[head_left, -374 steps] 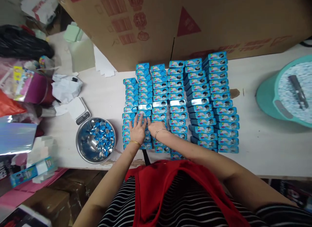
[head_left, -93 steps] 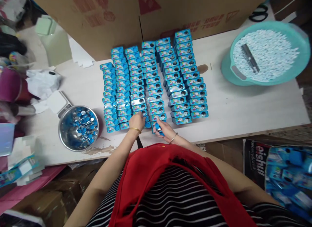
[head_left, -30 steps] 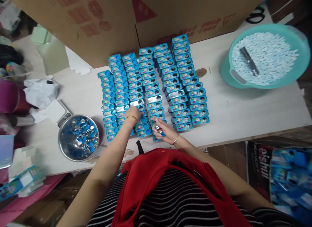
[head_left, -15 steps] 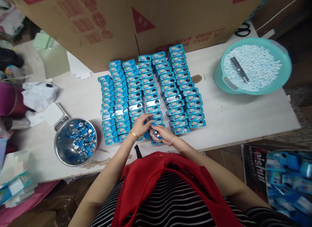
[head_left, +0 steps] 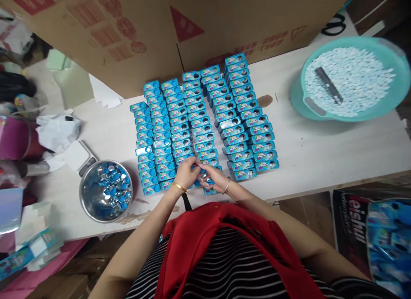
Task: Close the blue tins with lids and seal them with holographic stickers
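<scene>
Small blue tins [head_left: 162, 143] stand on end in several columns. Those in the two left columns have round blue caps on top. Many tins farther right [head_left: 236, 138] show dark round holes, some with white pieces inside. Over the near end of the middle columns my two hands meet. My right hand [head_left: 215, 179] is curled around a few small blue-and-silver round caps [head_left: 205, 177]. My left hand [head_left: 187, 172] pinches its fingertips together against the right fingers; what lies between them is hidden.
A steel bowl [head_left: 84, 196] of loose blue and silver caps stands left. At right is a turquoise tub [head_left: 297, 100] of small white pieces, a dark scoop-like tool [head_left: 329, 85] on top. A large cardboard box [head_left: 144, 16] stands behind the tins. A bag of blue packs [head_left: 385, 239] sits lower right.
My left hand has drawn back from the tins toward my right hand, and their fingertips now meet. The view has shifted slightly.
</scene>
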### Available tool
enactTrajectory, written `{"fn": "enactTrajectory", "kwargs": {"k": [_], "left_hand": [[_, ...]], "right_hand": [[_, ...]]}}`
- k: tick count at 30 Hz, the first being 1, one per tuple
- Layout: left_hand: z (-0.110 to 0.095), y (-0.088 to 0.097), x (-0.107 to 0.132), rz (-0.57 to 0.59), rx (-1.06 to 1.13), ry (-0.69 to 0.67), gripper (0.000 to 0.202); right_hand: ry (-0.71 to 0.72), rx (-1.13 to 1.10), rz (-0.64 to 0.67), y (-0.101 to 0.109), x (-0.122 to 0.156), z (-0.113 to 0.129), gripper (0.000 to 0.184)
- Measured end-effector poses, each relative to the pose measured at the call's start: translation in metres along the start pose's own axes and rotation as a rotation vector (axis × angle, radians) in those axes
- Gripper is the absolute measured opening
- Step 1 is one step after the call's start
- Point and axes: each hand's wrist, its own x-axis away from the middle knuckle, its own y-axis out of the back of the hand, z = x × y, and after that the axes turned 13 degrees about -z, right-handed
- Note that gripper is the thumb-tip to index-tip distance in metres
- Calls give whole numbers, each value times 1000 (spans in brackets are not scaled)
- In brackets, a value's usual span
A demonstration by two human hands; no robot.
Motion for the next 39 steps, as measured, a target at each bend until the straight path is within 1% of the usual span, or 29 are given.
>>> {"fn": "enactTrajectory", "kwargs": {"k": [2, 3, 5, 6, 7, 9, 11, 13, 15, 16, 18, 20, 21, 23, 24, 25, 26, 28, 30, 32, 34, 35, 37, 39], "left_hand": [[3, -2, -7, -75, 1, 85, 8], [6, -2, -12, -117, -25, 118, 7], [12, 3, -25, -221, -155, 165, 6], [15, 6, -33, -266, -244, 180, 6], [17, 9, -40, -286, -333, 190, 7], [20, 13, -54, -239, -484, 213, 7], [18, 15, -66, -124, -615, 255, 10], [15, 16, -78, 1, -729, 309, 19], [12, 16, -89, 96, -807, 354, 28], [12, 17, -92, 126, -830, 370, 32], [12, 19, -94, 139, -857, 380, 36], [13, 20, -88, 86, -837, 336, 34], [14, 21, -82, 40, -785, 279, 30], [15, 21, -68, -27, -555, 107, 24], [15, 21, -60, -17, -392, 14, 22], [14, 21, -52, 25, -220, -62, 20], [14, 20, -46, 84, -63, -107, 18], [12, 19, -35, 176, 151, -109, 14], [11, 18, -31, 174, 240, -55, 13], [10, 18, -32, 134, 272, -14, 16], [13, 19, -38, 101, 278, 38, 18], [14, 19, -43, 56, 249, 77, 16], [19, 21, -56, -90, 78, 159, 10], [22, 23, -71, -216, -197, 205, 4]], "right_hand": [[37, 11, -38, -4, -1, 3, 37], [56, -3, -46, -6, -1, 4, 34], [99, -48, -44, -7, -1, 7, 27], [119, -67, -37, -6, 0, 8, 27], [136, -75, -26, -5, 0, 9, 29], [160, -68, -7, -2, 1, 9, 36], [170, -51, 5, 2, 0, 9, 41], [179, -44, 9, 4, -2, 9, 45], [181, -48, 12, 5, -2, 10, 45], [179, -47, 14, 4, -3, 11, 44], [171, -37, 15, 2, -2, 14, 43], [166, -31, 10, -1, -2, 17, 45], [165, -38, 7, -2, -2, 19, 46], [162, -68, 3, -2, -3, 22, 48], [160, -85, 4, -3, -4, 23, 49], [158, -102, 4, -3, -5, 24, 49], [154, -117, 4, -4, -6, 25, 49], [144, -141, -6, -7, -9, 27, 48], [131, -162, -27, -12, -12, 28, 47], [136, -183, -61, -18, -16, 30, 45], [147, -227, -122, -23, -19, 32, 43], [138, -261, -158, -24, -21, 33, 41], [96, -338, -209, -25, -22, 35, 35], [55, -394, -219, -22, -23, 36, 24]]}}
